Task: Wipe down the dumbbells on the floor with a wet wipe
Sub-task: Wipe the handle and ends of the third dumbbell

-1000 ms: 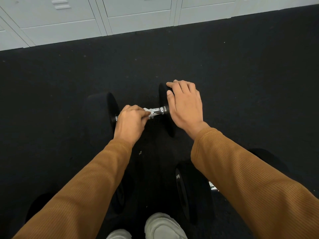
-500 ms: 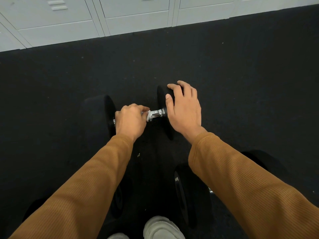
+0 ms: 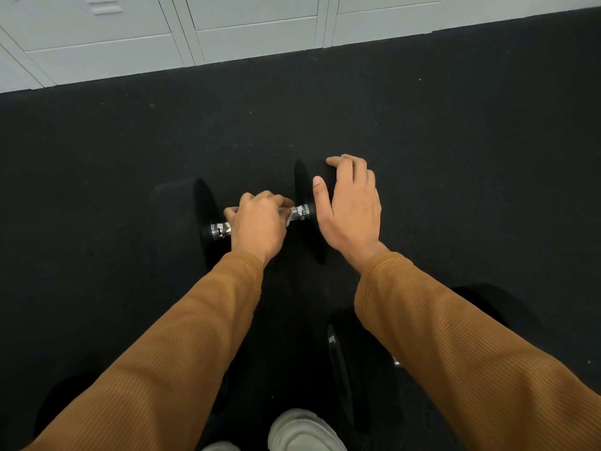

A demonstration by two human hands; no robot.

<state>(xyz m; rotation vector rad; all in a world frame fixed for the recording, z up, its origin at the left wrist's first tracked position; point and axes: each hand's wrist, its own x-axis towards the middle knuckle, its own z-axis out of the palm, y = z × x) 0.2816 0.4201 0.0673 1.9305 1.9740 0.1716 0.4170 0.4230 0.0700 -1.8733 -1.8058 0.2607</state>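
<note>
Left hand (image 3: pixel 257 222) curls round the chrome handle (image 3: pixel 300 213) of the dumbbell (image 3: pixel 185 209) lying mid-floor, and a pale sliver of wet wipe (image 3: pixel 286 220) shows at its fingertips. Right hand (image 3: pixel 349 209) lies flat, fingers relaxed, on the head at 3 o'clock. To do this well, I judge: press that head down so the bar cannot roll, twist the wipe round the bar, run it end to end, then wipe both heads. A second dumbbell (image 3: pixel 344 369) waits at 5 o'clock; its pale mark is too small to read. Lockers (image 3: pixel 244 27) at 12 o'clock show no legible writing.
</note>
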